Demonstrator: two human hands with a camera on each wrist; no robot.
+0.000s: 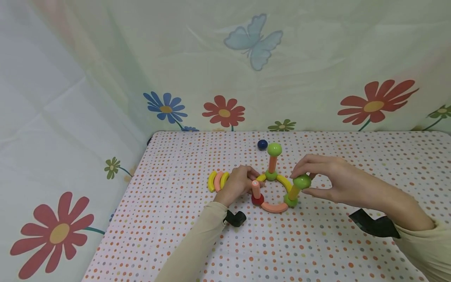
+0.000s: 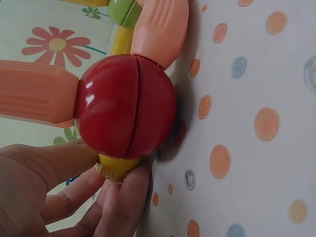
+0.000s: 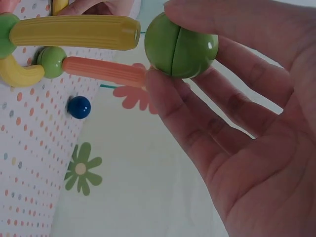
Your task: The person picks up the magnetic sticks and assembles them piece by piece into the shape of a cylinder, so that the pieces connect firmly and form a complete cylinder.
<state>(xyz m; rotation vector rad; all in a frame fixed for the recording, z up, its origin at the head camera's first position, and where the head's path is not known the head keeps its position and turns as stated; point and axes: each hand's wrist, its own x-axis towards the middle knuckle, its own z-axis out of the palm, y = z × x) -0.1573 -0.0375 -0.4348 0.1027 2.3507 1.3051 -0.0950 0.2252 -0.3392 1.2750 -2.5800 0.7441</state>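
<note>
Fingers, right hand (image 1: 325, 176): pinching green ball (image 1: 302, 181) atop yellow rod (image 1: 294, 192).
Fingers, left hand (image 1: 239, 182): pinching yellow arc (image 2: 114, 169) beside red ball (image 1: 257, 200).
Blue ball (image 1: 262, 144): lying at 12 o'clock on desk (image 1: 317, 243).

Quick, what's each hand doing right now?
Left hand: pinches a curved yellow plastic piece beside the red ball.
Right hand: pinches the green plastic ball.

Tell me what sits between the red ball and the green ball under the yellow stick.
A curved orange piece joins the red ball to the lower green ball, seen from the head view.
</note>
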